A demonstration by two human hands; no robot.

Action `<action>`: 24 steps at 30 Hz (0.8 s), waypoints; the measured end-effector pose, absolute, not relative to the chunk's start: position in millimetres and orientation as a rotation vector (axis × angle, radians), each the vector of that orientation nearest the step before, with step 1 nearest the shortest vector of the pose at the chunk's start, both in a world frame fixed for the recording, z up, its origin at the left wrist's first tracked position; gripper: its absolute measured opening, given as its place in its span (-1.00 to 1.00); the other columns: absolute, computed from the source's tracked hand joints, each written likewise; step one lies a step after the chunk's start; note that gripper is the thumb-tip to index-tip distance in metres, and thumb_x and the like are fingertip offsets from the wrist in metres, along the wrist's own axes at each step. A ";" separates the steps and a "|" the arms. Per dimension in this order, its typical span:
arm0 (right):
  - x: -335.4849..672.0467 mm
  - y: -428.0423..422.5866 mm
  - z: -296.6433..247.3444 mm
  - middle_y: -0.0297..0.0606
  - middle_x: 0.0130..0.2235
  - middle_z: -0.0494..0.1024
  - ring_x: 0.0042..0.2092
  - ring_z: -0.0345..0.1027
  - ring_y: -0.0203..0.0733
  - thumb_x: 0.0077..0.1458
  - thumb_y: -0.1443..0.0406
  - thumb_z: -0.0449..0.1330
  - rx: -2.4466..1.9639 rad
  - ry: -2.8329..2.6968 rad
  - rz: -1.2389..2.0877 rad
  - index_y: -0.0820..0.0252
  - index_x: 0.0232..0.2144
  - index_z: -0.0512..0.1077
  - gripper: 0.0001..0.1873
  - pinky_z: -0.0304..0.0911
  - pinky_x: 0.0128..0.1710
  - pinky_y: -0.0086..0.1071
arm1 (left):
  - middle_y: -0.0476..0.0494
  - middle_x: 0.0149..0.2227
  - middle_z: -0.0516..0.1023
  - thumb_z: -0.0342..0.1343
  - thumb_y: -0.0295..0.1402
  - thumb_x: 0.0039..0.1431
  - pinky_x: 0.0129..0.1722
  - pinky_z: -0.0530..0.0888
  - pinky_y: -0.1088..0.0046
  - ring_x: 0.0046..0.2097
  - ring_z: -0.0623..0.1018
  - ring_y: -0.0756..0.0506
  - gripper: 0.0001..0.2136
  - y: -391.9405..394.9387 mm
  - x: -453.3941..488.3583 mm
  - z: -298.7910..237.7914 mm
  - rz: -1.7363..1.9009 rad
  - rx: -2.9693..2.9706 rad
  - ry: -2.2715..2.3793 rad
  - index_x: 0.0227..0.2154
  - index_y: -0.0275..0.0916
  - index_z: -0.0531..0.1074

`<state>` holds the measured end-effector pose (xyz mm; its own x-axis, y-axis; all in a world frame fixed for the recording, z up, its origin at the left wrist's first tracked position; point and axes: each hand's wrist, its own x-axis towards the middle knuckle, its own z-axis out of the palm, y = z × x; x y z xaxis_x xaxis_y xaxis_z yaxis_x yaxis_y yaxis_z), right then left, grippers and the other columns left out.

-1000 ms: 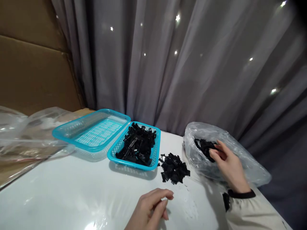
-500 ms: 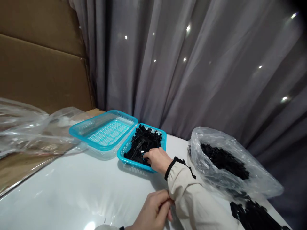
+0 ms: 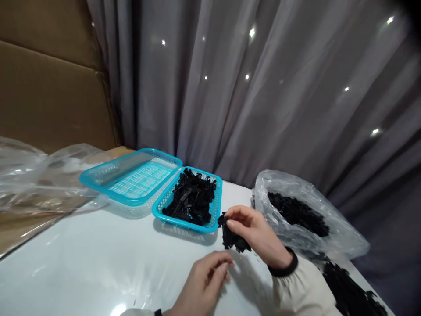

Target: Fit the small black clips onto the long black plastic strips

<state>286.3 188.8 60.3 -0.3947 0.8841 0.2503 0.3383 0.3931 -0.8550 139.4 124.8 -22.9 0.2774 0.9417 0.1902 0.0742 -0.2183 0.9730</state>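
Note:
My right hand (image 3: 255, 232) hovers over a small loose pile of black plastic parts (image 3: 234, 242) on the white table (image 3: 98, 263). Its thumb and fingers are pinched on one black part at the pile's left edge. My left hand (image 3: 206, 278) rests on the table just in front of the pile, fingers curled against the thumb; what they hold, if anything, is hidden. Behind the pile stands a turquoise basket (image 3: 184, 225) heaped with the same black parts (image 3: 192, 199).
A second turquoise basket (image 3: 131, 180), with nothing in it, overlaps the first on the left. A clear plastic bag (image 3: 342, 232) of black parts lies at right. Crumpled clear plastic (image 3: 36, 175) lies far left. Grey curtain (image 3: 263, 87) and brown cardboard (image 3: 49, 87) stand behind.
My right hand left the bag, reached into the filled basket, then drew back to the loose pile and pinched a part. The left hand has stayed put.

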 end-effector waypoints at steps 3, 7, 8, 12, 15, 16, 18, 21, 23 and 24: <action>304.6 149.3 52.4 -0.27 -0.34 0.51 -0.33 0.40 -0.30 0.09 0.31 0.18 -1.016 -1.670 1.044 0.23 -0.30 0.42 -0.89 0.31 -0.34 -0.48 | -0.13 -0.22 0.51 -0.07 -0.26 0.32 -0.19 0.44 0.49 -0.20 0.51 -0.08 -0.80 123.5 139.2 -17.5 1.152 1.419 0.949 -0.15 -0.22 0.39; 311.6 117.2 32.0 -0.26 -0.33 0.53 -0.27 0.41 -0.26 0.13 0.40 0.14 -0.951 -1.661 0.883 0.19 -0.31 0.47 -0.89 0.30 -0.25 -0.44 | -0.08 -0.07 0.48 0.01 -0.34 0.29 -0.05 0.42 0.52 -0.04 0.49 -0.08 -0.81 119.4 141.3 -14.8 1.190 1.411 0.778 -0.07 -0.11 0.37; 311.3 113.4 27.1 -0.25 -0.32 0.53 -0.26 0.41 -0.24 0.13 0.42 0.12 -0.918 -1.673 0.853 0.18 -0.31 0.47 -0.87 0.30 -0.24 -0.43 | -0.06 -0.08 0.50 0.05 -0.38 0.26 -0.04 0.41 0.55 -0.05 0.50 -0.07 -0.81 118.6 142.1 -14.4 1.202 1.428 0.754 -0.08 -0.10 0.39; 306.7 107.5 13.5 -0.24 -0.34 0.52 -0.29 0.41 -0.22 0.08 0.42 0.16 -0.958 -1.551 0.814 0.17 -0.33 0.47 -0.89 0.32 -0.27 -0.42 | 0.03 -0.25 0.54 0.16 -0.51 0.13 -0.14 0.43 0.67 -0.18 0.53 0.00 -0.80 118.0 145.7 -10.7 1.258 1.464 0.749 -0.22 -0.09 0.48; 302.5 106.4 9.3 -0.25 -0.34 0.52 -0.30 0.43 -0.23 -0.01 0.41 0.23 -1.039 -1.361 0.909 0.17 -0.32 0.48 -0.86 0.34 -0.30 -0.45 | 0.05 -0.34 0.54 0.20 -0.49 0.11 -0.27 0.45 0.71 -0.28 0.54 0.03 -0.86 117.6 148.4 -6.7 1.198 1.362 0.751 -0.29 -0.13 0.51; 301.4 106.3 8.6 -0.26 -0.34 0.52 -0.31 0.43 -0.25 -0.04 0.41 0.24 -1.033 -1.314 0.943 0.16 -0.32 0.48 -0.84 0.35 -0.30 -0.46 | 0.05 -0.35 0.55 0.21 -0.46 0.11 -0.30 0.45 0.71 -0.30 0.54 0.03 -0.89 116.9 149.5 -5.5 1.176 1.288 0.748 -0.30 -0.14 0.51; 300.0 106.3 7.1 -0.30 -0.36 0.52 -0.32 0.43 -0.28 -0.07 0.44 0.25 -1.003 -1.247 0.985 0.14 -0.32 0.49 -0.80 0.35 -0.30 -0.50 | 0.03 -0.38 0.55 0.25 -0.39 0.08 -0.33 0.46 0.69 -0.30 0.54 0.02 -0.90 114.7 152.0 -3.5 1.140 1.123 0.740 -0.31 -0.17 0.51; 300.0 106.8 3.9 -0.34 -0.36 0.53 -0.33 0.42 -0.32 -0.09 0.47 0.25 -0.981 -1.200 1.004 0.11 -0.30 0.49 -0.75 0.35 -0.30 -0.53 | 0.02 -0.37 0.56 0.31 -0.32 0.03 -0.32 0.46 0.67 -0.29 0.54 0.01 -0.84 112.3 154.9 -2.1 1.089 0.971 0.750 -0.30 -0.19 0.51; 301.0 107.0 1.0 -0.35 -0.36 0.53 -0.33 0.42 -0.32 -0.10 0.49 0.24 -0.979 -1.220 0.972 0.10 -0.29 0.49 -0.70 0.35 -0.30 -0.54 | 0.03 -0.37 0.55 0.31 -0.31 0.02 -0.30 0.45 0.68 -0.30 0.53 0.01 -0.84 112.4 155.2 -3.2 1.083 0.976 0.790 -0.32 -0.18 0.52; 301.6 107.1 -0.4 -0.36 -0.36 0.53 -0.33 0.41 -0.32 -0.11 0.51 0.24 -0.976 -1.246 0.939 0.09 -0.28 0.49 -0.69 0.34 -0.30 -0.54 | 0.03 -0.37 0.54 0.31 -0.31 0.02 -0.29 0.45 0.67 -0.29 0.53 0.01 -0.84 112.9 154.8 -4.4 1.086 1.005 0.819 -0.32 -0.18 0.52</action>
<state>301.6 107.1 -0.4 0.0901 0.9464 0.3101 -0.0372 0.3144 -0.9486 154.8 112.9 -4.4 0.2758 0.9597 -0.0530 -0.3150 0.1423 0.9383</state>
